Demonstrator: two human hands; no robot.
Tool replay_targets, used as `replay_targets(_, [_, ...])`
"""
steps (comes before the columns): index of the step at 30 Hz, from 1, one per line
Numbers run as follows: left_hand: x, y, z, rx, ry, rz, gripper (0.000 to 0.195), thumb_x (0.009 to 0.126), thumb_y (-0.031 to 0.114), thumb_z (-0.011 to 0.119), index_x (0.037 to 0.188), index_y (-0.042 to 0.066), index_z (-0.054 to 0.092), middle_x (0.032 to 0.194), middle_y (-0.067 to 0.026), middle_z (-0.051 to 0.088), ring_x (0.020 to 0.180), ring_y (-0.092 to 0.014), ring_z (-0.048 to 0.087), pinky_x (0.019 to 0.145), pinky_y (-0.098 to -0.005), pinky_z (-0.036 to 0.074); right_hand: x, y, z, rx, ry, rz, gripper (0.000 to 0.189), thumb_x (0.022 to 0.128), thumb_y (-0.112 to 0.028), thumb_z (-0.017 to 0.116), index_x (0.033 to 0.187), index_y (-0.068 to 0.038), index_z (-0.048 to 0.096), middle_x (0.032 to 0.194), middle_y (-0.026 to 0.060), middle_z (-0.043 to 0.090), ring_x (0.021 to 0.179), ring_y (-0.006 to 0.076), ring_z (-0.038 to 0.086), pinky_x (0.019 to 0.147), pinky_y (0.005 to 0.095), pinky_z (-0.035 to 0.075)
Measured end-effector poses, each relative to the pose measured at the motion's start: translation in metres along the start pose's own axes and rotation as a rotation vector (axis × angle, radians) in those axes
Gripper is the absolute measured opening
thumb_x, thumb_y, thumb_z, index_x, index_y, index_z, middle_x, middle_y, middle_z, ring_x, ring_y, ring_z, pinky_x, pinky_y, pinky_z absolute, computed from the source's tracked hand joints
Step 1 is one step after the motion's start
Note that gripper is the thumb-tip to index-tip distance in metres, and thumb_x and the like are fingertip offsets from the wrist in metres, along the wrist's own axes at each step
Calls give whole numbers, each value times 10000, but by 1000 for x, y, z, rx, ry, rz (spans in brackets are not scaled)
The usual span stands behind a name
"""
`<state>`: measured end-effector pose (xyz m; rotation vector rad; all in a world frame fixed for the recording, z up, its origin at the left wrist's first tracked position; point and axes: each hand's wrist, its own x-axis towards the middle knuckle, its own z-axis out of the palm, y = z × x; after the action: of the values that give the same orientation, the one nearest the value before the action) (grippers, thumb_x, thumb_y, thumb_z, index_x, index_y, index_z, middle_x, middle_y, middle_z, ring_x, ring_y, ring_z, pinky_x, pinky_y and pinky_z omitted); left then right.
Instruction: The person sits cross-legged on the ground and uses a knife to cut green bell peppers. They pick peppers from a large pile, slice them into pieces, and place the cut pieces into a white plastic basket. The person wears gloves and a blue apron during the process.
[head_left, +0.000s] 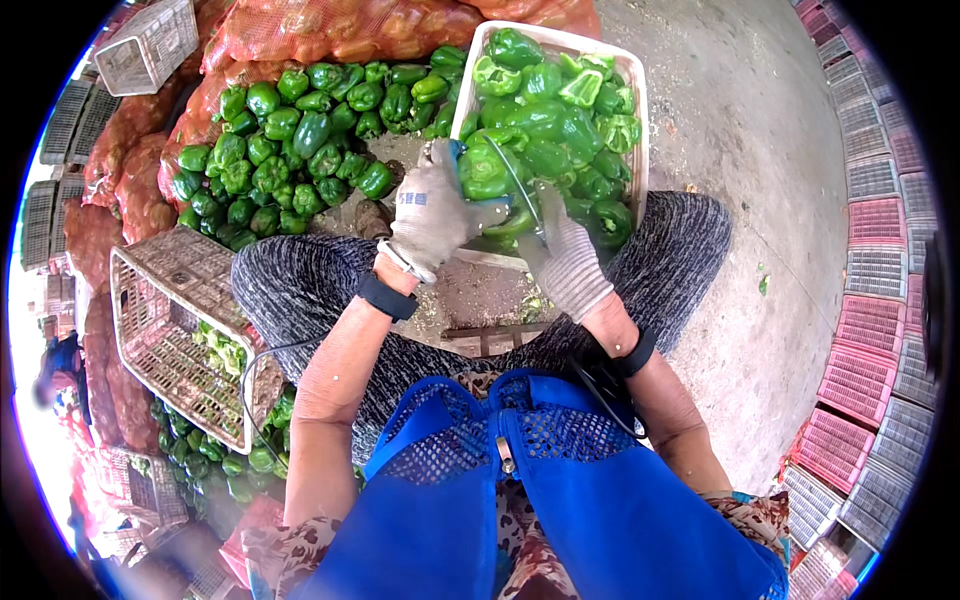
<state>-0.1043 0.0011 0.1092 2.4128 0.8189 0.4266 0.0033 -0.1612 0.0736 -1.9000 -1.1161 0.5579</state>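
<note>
My left hand (435, 214), in a pale knit work glove with blue fingertips, grips a green bell pepper (484, 171) over the near left part of a white plastic crate (641, 82). A slim curved knife (516, 176) is held in my right hand (566, 259), also gloved. Its blade arcs up and left across the pepper's right side; whether it touches the skin I cannot tell. Whole and cut-open green peppers (540, 120) fill the crate, some showing pale insides.
Loose green peppers (281, 150) are heaped at the left, against orange mesh sacks (345, 30). A tipped plastic crate (180, 300) with pale green scraps lies by my left knee. Stacked pink and grey crates (862, 322) line the right side beyond the concrete floor (765, 225).
</note>
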Motion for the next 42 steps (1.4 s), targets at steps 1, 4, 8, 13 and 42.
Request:
replay_targets(1, [1, 0, 3, 21, -7, -7, 753, 604, 264, 894, 1189, -1, 501, 912, -178, 670, 836, -336, 668, 739, -403, 535, 1, -1, 1, -26, -12, 34, 698, 840, -154, 602, 1384, 135, 274, 806, 332, 616, 750, 488, 626, 653, 510, 504])
replay_targets(4, [-2, 1, 14, 69, 30, 50, 811, 593, 313, 902, 1211, -8, 486, 953, -202, 646, 860, -355, 654, 747, -418, 531, 5, 10, 4, -64, -8, 63, 698, 836, -156, 595, 1380, 134, 269, 812, 336, 619, 767, 492, 628, 670, 511, 510])
replay_targets(8, [-4, 6, 18, 136, 20, 100, 915, 602, 396, 890, 1283, -15, 437, 1037, -245, 607, 927, -399, 626, 774, -442, 523, 15, 8, 2, -129, -29, 133, 650, 827, -134, 579, 1355, 115, 295, 842, 339, 626, 814, 494, 630, 709, 515, 515])
replay_targets(13, [-5, 5, 28, 269, 105, 316, 935, 601, 370, 896, 1311, -5, 417, 1064, -225, 614, 934, -385, 631, 794, -449, 526, 38, 63, 29, -179, -132, 89, 536, 821, -124, 596, 1270, 84, 390, 931, 330, 634, 939, 481, 620, 812, 503, 504])
replay_targets(42, [-56, -26, 42, -1114, -365, -128, 741, 784, 41, 722, 1446, 4, 393, 1322, -72, 560, 1164, -149, 557, 963, -292, 494, -10, -12, -35, 685, -160, 533, 331, 843, -122, 691, 1109, 45, 587, 670, 35, 593, 364, 101, 490, 295, 245, 366])
